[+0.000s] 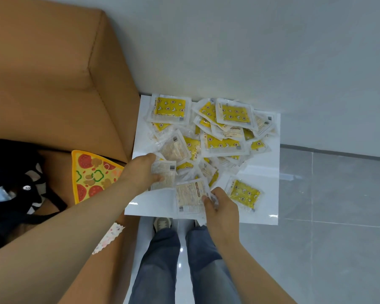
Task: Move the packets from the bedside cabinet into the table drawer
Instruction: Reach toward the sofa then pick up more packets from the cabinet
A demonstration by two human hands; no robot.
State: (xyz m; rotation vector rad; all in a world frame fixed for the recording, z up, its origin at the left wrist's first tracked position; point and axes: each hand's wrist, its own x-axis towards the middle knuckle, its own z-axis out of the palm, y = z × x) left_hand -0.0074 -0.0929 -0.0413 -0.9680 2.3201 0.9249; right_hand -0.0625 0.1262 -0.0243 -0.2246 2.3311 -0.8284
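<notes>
Pale packet [164, 175] gripped by left hand [142, 172]; second packet [189, 197] pinched by right hand [223, 208]; packet pile [217, 137] lies beyond both.

Even, bright light is given from overhead, and only soft shadows are cast. Small glare spots are seen on the glossy cabinet top [261, 170] and the floor [338, 194]. Straight lines are bowed toward the frame edges, and print on the packets [224, 143] is slightly smeared.

Packets [206, 139] heaped on the bedside cabinet [270, 172] before me; one packet [245, 194] lies apart at near right; cushion [92, 174] to my left, wall [250, 51] behind.
</notes>
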